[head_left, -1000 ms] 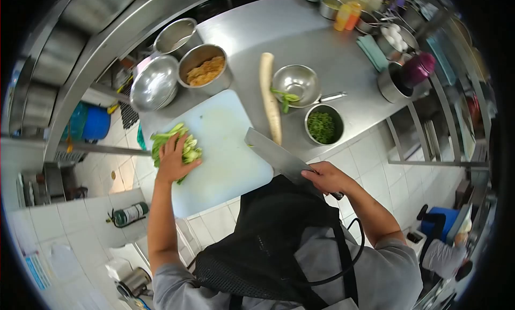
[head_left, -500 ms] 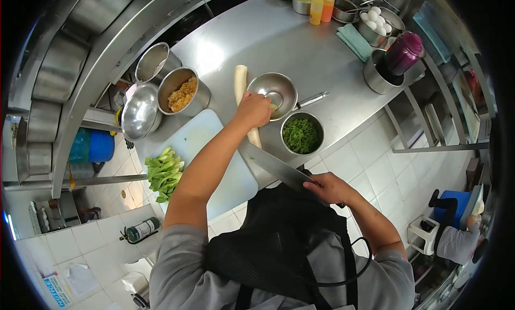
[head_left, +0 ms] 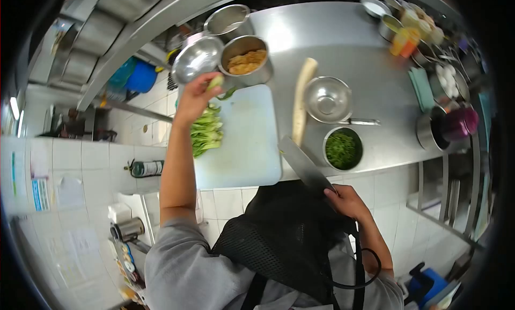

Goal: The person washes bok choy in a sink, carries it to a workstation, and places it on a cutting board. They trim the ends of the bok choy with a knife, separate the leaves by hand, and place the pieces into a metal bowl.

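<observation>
Raised over the far left corner of the white cutting board (head_left: 249,133), my left hand (head_left: 197,98) pinches a pale green bok choy (head_left: 215,83), its dark leaf hanging to the right. A pile of green bok choy (head_left: 206,132) lies along the board's left edge, partly behind my forearm. My right hand (head_left: 348,202) is wrapped around the handle of a large kitchen knife (head_left: 304,165). Its broad blade points up and left past the board's right edge. A long white radish-like root (head_left: 303,100) lies beside a metal bowl (head_left: 328,99) with a handle.
A pot of chopped greens (head_left: 343,149) stands near the counter's front edge. Behind the board are a pot of brown food (head_left: 247,63), a shiny metal bowl (head_left: 197,57) and another pot (head_left: 228,23). Sauce bottles (head_left: 405,41), eggs (head_left: 446,79) and a purple-topped container (head_left: 458,123) stand at the right.
My left hand has moved from the handled bowl to the far left of the board and now holds a bok choy. The view has turned left; my right hand still grips the knife.
</observation>
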Motion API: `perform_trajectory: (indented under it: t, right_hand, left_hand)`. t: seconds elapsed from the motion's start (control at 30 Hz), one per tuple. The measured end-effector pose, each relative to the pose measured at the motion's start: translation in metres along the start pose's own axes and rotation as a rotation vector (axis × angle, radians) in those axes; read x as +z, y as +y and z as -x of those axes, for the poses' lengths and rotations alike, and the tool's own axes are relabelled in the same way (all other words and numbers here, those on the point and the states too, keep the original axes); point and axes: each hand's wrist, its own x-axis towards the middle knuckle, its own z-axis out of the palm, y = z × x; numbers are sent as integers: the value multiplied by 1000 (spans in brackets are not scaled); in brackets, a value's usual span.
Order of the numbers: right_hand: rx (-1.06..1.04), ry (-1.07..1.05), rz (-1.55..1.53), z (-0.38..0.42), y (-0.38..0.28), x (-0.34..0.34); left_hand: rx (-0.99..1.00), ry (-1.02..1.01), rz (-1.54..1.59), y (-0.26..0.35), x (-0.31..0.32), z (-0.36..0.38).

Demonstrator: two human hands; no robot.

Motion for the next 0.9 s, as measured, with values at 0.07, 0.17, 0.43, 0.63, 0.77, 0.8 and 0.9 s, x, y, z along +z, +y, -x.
perform_trajectory:
  t: [0.07,0.17,0.43,0.63,0.77,0.8,0.9]
  right_hand:
    - [114,-66,-131,-8,-15,3]
    - [54,-74,34,-29,-39,19]
    - [141,9,61,-46,-78,70]
    - [157,165,-24,-37,-81,97]
    - [161,242,-118,-30,-82,111]
    - [164,254,-123,-30,-81,113]
    - [151,273,-105,-30,-80,113]
  left_hand:
    - [54,115,-115,-2,-52,35]
    - [87,247,-233,-19,-101,75]
    - [355,235,-872,-89,-110,58]
    - [37,-194,-775,-140,-91,65]
    - [13,-358,-938,-134,-97,65]
    - [18,-359,-936,-135,-95,65]
    - [-3,-404,-1047,-132,-91,62]
